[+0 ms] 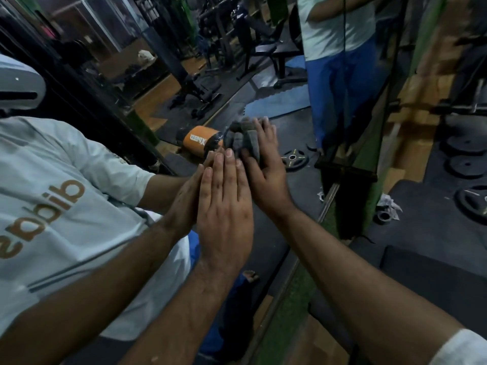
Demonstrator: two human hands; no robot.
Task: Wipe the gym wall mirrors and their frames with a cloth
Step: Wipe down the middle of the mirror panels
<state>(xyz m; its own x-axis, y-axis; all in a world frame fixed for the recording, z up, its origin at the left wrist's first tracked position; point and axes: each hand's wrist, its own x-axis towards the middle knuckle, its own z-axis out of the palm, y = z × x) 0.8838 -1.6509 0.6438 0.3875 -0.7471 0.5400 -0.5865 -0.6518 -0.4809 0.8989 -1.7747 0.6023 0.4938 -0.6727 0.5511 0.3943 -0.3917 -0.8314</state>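
At nine o'clock the large wall mirror (87, 164) reflects our pale shirt. Our left hand (224, 204) lies flat on the glass, fingers (218, 169) straight and pressed together. At one o'clock from it, our right hand (266, 164) presses a crumpled dark grey cloth (239, 139) against the mirror, fingers straight. We judge the wiping midway; the metal frame strip (326, 201) looks untouched.

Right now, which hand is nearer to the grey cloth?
Right. The right hand presses the grey cloth against the mirror; the left hand lies flat on the glass just beside it.
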